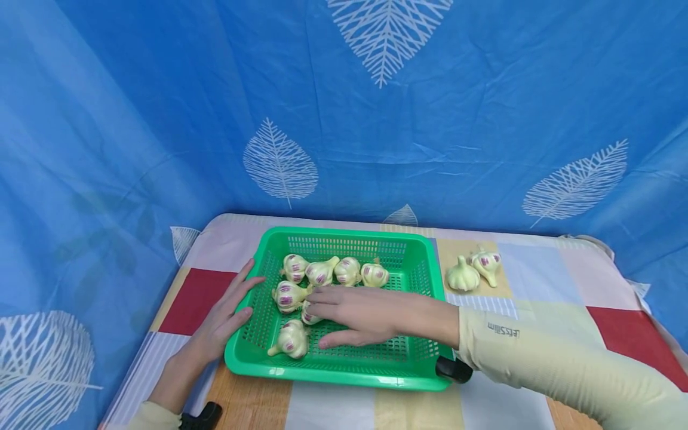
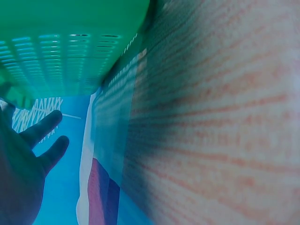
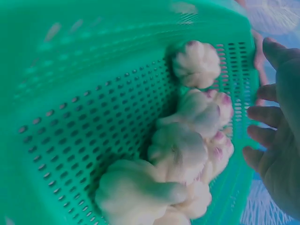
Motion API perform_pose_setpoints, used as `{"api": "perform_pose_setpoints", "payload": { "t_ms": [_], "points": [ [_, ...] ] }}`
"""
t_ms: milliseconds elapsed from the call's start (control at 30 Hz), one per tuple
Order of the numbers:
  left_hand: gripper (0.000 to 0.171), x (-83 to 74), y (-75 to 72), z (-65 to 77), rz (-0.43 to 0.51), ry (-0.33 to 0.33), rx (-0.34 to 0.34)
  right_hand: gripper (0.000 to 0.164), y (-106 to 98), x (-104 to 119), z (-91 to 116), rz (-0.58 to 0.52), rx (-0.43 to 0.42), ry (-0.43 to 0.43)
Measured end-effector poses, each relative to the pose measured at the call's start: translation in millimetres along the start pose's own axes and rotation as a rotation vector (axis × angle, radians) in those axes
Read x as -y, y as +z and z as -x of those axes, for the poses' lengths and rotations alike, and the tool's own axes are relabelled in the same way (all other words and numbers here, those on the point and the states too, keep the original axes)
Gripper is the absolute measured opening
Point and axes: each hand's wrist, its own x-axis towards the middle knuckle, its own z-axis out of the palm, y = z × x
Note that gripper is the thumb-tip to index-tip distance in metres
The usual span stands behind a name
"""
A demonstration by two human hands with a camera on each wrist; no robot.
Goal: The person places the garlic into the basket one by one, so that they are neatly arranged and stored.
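A green plastic basket [image 1: 344,380] holds several garlic bulbs with purple streaks, grouped toward its left and back. My left hand [image 1: 226,316] is at the basket's left rim, fingers spread and fairly straight. In the left wrist view, its fingers [image 2: 44,126] show beside the slotted basket wall. Over the basket reaches my right hand [image 1: 360,313], palm down, its fingertips overlapping a garlic bulb [image 1: 310,313] that they partly hide. The right wrist view shows the right hand [image 3: 283,136] with loosely bent fingers and nothing between them. Near its thumb lies another garlic bulb [image 1: 292,338].
Two more garlic bulbs [image 1: 463,275] lie on the patchwork tablecloth [image 1: 543,322] to the right of the basket. Bare wood [image 1: 255,401] shows along the front. A blue curtain [image 1: 451,137] with white leaf prints surrounds the table at the back and sides.
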Motion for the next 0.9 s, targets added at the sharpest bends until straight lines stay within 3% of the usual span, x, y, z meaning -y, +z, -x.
{"api": "perform_pose_setpoints", "payload": {
  "t_ms": [233, 600, 733, 900],
  "points": [
    [0.063, -0.7, 1.7, 0.3, 0.008, -0.01, 0.0, 0.075, 5, 2, 44, 0.026, -0.056, 0.127],
    [0.062, -1.0, -0.7, -1.8, 0.029, -0.003, 0.008, 0.068, 40, -4, 112, 0.008, -0.292, 0.327],
    [0.061, 1.5, -0.1, -0.3, 0.032, -0.003, 0.0, 0.067, 62, -3, 129, -0.022, -0.444, 0.355],
    [0.061, 3.5, -0.4, 1.1, 0.03, 0.004, 0.0, 0.065, 92, 1, 146, -0.141, -0.706, 0.403]
  ]
}}
